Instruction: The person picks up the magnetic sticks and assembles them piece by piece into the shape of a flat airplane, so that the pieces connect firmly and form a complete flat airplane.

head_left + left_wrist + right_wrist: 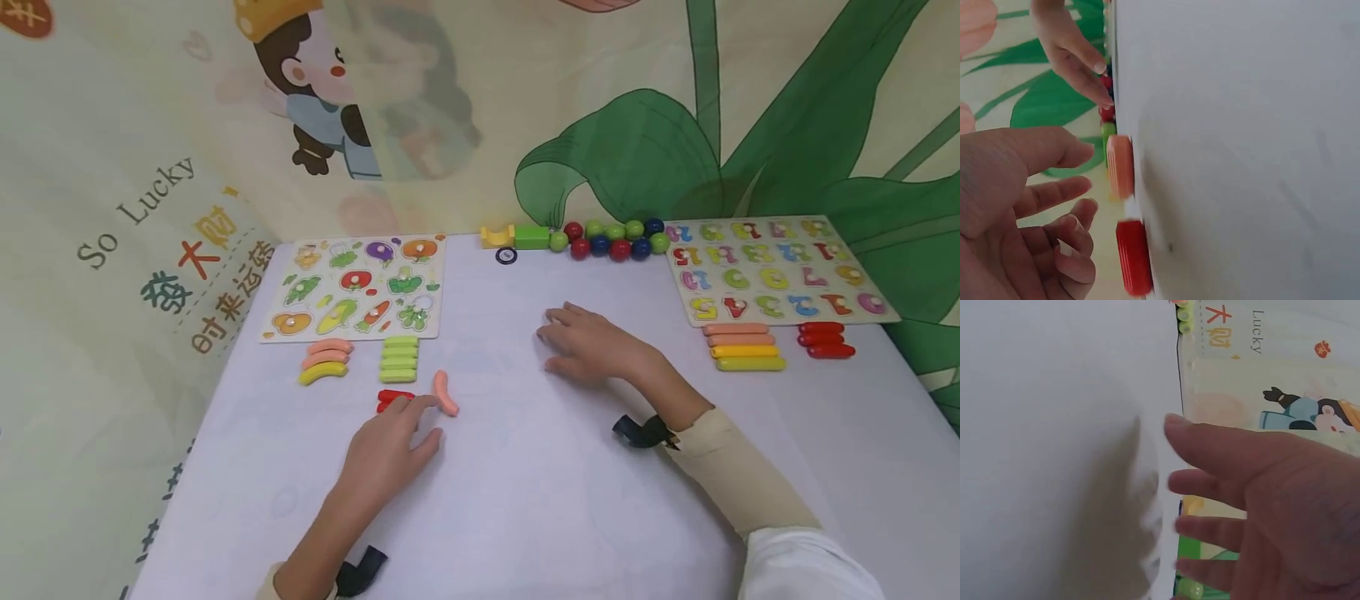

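My left hand [390,446] is over the near left part of the table, fingers relaxed and nothing held. Its fingertips are right by a curved, sausage-shaped pink piece [445,393] and partly cover a few short red pieces [395,397]. In the left wrist view, the ridged pink piece [1121,167] and a ridged red piece [1133,257] lie just past the fingers. My right hand [588,343] hovers over the middle of the table, palm down and fingers spread loosely. Nothing is in its grasp in the right wrist view, where its shadow falls on the white cloth [1054,425].
A vegetable puzzle board [352,287] lies back left, with pink and yellow curved pieces [325,358] and green pieces [399,360] before it. Back right lies a number puzzle board [780,271], with coloured sticks [744,346] and red pieces [823,340]. Between them, a beaded toy [607,240].
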Demonstrator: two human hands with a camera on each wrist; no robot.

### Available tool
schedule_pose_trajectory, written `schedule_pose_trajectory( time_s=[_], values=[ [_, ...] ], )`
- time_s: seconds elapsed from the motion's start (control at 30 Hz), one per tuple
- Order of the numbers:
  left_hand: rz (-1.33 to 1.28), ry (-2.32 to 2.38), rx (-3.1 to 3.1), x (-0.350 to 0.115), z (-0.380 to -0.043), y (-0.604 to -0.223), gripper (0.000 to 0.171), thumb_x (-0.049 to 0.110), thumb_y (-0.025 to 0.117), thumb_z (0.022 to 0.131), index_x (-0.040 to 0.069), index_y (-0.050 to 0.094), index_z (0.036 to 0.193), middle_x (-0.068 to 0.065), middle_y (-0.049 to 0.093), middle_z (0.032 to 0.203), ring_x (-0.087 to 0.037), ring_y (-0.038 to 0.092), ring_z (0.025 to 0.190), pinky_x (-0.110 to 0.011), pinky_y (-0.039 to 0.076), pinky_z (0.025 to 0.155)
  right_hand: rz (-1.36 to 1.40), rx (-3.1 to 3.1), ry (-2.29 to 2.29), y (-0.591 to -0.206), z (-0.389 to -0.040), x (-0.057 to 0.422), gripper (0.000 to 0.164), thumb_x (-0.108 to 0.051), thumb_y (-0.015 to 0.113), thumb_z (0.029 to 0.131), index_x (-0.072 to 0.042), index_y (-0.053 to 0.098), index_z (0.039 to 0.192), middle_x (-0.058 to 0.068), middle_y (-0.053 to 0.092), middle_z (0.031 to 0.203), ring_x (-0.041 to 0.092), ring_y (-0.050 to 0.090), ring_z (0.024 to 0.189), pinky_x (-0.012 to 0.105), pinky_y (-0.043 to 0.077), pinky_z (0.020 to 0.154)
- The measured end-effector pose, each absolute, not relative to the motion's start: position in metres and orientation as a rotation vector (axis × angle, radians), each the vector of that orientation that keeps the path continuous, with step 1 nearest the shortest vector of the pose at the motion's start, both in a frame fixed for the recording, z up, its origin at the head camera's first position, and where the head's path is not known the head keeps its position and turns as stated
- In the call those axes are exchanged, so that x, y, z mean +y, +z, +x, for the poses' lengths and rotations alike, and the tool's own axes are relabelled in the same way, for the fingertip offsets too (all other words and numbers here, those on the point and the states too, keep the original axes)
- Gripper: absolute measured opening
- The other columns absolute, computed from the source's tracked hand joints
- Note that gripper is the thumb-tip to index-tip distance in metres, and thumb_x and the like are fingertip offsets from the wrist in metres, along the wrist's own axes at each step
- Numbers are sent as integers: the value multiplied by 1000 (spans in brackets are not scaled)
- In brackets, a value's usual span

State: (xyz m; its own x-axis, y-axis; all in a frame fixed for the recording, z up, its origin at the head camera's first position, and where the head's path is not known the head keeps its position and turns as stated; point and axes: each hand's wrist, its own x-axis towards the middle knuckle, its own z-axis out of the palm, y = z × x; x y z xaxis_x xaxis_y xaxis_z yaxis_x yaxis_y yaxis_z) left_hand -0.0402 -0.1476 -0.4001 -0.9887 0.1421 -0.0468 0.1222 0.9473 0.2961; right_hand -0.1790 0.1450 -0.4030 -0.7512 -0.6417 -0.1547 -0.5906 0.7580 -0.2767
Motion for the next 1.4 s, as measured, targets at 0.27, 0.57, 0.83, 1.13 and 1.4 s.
schedule_pose_trajectory(
  time_s=[0.27,0.57,0.83,1.13,1.4],
  values=[
    [-67,520,3090,-179,-17,-401,38,31,68,77,20,60,112,3,50,77,-11,44,58,-23,39,48,-1105,2741,-526,-399,-222,92,38,-31,62,85,-11,61,117,11,49,127,28,40,118,41,34,97],
    [-336,529,3067,-221,17,-403,31,25,64,79,13,62,108,1,50,74,-13,42,57,-26,36,49,-1295,2745,-407,-386,-235,-12,28,-31,61,85,-18,65,110,0,57,110,16,45,102,27,40,84],
    [-443,535,2985,-233,29,-406,33,26,63,80,10,61,109,1,50,71,-14,42,57,-27,36,49,-1470,2634,-327,-379,-213,-109,26,-29,59,87,-20,65,110,-5,57,101,11,46,92,22,39,76],
    [-376,590,3052,-234,31,-408,29,25,63,81,12,62,107,3,52,73,-12,44,59,-28,38,52,-1436,2570,-205,-395,-176,-159,27,-33,60,86,-27,63,112,-8,54,106,9,45,96,19,40,78],
    [-310,621,3090,-232,30,-408,26,23,64,80,12,63,104,4,53,73,-9,45,59,-28,38,51,-1319,2589,-219,-402,-169,-165,42,-25,62,85,-36,53,124,-22,43,130,5,43,114,16,44,74]
  ],
)
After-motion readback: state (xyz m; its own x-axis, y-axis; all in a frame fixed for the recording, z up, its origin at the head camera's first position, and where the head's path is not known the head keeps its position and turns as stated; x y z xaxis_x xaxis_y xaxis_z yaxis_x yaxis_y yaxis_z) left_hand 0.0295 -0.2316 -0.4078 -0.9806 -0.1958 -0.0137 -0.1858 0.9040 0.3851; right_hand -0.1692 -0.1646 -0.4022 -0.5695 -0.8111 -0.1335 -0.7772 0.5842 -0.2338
